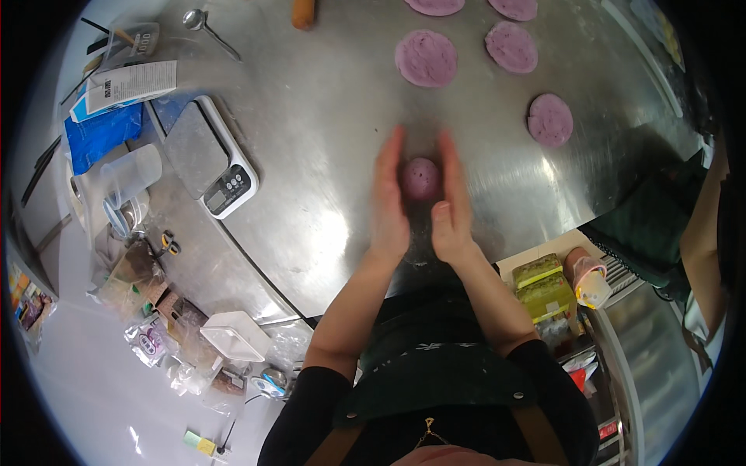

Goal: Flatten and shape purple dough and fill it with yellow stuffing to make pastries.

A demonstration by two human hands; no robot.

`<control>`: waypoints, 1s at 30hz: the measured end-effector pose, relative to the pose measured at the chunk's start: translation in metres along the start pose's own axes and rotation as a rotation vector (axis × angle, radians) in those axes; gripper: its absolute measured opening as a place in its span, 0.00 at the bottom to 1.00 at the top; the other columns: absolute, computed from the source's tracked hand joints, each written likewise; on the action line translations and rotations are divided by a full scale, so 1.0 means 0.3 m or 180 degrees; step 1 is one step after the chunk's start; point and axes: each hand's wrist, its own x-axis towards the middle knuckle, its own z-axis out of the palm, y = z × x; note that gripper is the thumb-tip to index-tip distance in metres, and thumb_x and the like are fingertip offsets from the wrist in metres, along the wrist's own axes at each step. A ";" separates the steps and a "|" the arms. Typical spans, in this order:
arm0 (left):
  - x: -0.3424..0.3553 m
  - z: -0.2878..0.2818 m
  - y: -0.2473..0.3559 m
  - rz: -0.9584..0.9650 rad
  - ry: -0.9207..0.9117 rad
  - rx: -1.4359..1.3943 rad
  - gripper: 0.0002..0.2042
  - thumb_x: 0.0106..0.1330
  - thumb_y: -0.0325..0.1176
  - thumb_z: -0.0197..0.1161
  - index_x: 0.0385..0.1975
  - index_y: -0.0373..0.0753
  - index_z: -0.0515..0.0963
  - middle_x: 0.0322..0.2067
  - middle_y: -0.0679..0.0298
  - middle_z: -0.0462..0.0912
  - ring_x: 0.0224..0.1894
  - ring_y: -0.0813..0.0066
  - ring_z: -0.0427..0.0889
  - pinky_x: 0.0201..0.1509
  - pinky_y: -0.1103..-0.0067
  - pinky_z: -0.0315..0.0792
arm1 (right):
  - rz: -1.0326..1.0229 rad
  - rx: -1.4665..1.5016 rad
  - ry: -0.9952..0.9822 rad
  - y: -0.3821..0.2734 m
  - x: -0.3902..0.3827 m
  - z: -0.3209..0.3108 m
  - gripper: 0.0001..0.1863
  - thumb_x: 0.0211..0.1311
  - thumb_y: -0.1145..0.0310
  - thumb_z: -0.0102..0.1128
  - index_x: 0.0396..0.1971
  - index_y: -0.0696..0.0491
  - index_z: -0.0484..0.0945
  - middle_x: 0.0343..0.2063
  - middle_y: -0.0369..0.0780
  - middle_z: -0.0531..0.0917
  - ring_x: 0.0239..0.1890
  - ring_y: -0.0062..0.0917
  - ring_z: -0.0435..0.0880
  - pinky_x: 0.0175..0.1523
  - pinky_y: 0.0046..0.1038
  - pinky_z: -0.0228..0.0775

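A small round ball of purple dough (422, 179) sits on the steel worktop (318, 147) in front of me. My left hand (389, 198) stands on edge along its left side, fingers stretched straight ahead. On the other side, my right hand (455, 194) mirrors it with the palm turned inward and the thumb lying along the near side. The ball lies between the palms without being gripped; whether either palm touches it I cannot tell. Farther off are several flattened purple dough rounds, among them one round (427, 58) straight ahead and another (550, 120) to the right.
A white digital scale (225, 175) stands at my left, with scissors (169, 244) and a clear plastic jug (132, 172) beyond it. A metal spoon (203, 27) and a wooden rolling pin (303, 12) lie at the far side. Another person's arm (703, 225) shows at the right edge.
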 end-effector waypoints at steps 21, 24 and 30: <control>-0.014 -0.033 -0.037 0.0329 -0.0487 0.0601 0.32 0.75 0.53 0.30 0.68 0.33 0.55 0.69 0.53 0.56 0.71 0.58 0.55 0.72 0.68 0.51 | -0.0171 -0.0315 0.0093 0.013 -0.022 0.016 0.38 0.69 0.53 0.38 0.68 0.67 0.47 0.68 0.56 0.53 0.69 0.50 0.56 0.70 0.42 0.46; -0.051 -0.015 -0.063 0.0731 -0.0525 0.1173 0.32 0.74 0.52 0.32 0.68 0.33 0.57 0.69 0.53 0.55 0.71 0.57 0.55 0.72 0.67 0.51 | 0.0010 -0.0264 -0.0197 0.004 -0.001 -0.009 0.38 0.70 0.53 0.38 0.69 0.66 0.46 0.68 0.56 0.53 0.69 0.49 0.56 0.70 0.42 0.47; -0.011 -0.035 -0.063 -0.0280 -0.0580 0.0909 0.32 0.75 0.54 0.34 0.69 0.35 0.54 0.70 0.56 0.54 0.71 0.63 0.55 0.72 0.69 0.53 | -0.0006 -0.0134 -0.0020 -0.005 -0.027 -0.025 0.37 0.68 0.57 0.39 0.69 0.66 0.46 0.69 0.56 0.53 0.69 0.50 0.55 0.71 0.41 0.47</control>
